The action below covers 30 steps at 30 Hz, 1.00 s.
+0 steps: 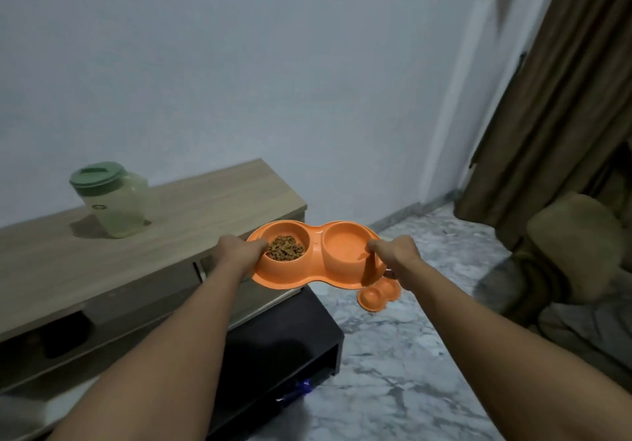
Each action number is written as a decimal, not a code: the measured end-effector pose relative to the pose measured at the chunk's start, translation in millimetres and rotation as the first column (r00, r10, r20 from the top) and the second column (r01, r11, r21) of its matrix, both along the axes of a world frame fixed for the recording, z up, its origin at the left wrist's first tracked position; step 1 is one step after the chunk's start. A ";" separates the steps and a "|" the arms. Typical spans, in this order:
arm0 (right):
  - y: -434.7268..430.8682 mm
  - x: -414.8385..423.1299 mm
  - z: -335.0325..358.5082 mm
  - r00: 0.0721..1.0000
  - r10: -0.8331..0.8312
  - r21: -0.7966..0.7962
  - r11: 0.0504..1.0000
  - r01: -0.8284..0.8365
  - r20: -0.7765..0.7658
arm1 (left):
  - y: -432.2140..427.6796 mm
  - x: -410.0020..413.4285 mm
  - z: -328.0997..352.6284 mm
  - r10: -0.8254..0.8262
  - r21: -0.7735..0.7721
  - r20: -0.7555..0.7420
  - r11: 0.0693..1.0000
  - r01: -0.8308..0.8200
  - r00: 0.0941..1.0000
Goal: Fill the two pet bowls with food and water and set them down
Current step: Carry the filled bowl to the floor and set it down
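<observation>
Forearms outstretched, the left hand grips the kibble end of the orange double pet bowl, held in the air. The right hand pinches the other rim. Lower it level onto the marble floor, lest the contents spill.

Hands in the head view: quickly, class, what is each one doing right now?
Left hand: grips the orange double bowl at the end holding kibble.
Right hand: grips the same bowl at its other end.
</observation>
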State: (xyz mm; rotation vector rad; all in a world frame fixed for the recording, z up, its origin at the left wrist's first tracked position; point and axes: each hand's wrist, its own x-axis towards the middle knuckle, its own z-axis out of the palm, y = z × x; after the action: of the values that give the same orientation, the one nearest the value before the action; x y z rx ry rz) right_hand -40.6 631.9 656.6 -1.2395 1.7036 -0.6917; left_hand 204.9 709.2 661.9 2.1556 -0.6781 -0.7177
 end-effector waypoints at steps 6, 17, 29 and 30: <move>-69.4 -105.8 7.4 0.998 -0.057 0.003 0.998 0.057 0.003 | -83.0 -96.2 -1.6 -0.061 -0.001 -0.046 0.998 0.061 0.997; -221.1 -217.3 -7.5 0.989 -0.148 0.013 0.989 0.148 -0.010 | -255.9 -202.5 -11.7 -0.143 0.021 -0.058 0.989 0.144 0.988; -439.3 -232.0 -33.7 0.982 -0.154 -0.015 0.988 0.153 -0.113 | -472.7 -224.4 -42.1 -0.095 0.042 -0.073 0.994 0.098 0.993; -452.7 -230.1 -36.2 0.982 -0.143 -0.006 0.990 0.144 -0.120 | -484.0 -223.9 -44.3 -0.083 0.048 -0.075 0.995 0.087 0.994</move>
State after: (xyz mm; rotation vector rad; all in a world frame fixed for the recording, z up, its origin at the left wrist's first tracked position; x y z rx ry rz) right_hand -270.7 179.2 620.4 -1.1852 1.9069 -0.7123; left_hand -19.1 225.2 617.6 2.1455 -0.7238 -0.8633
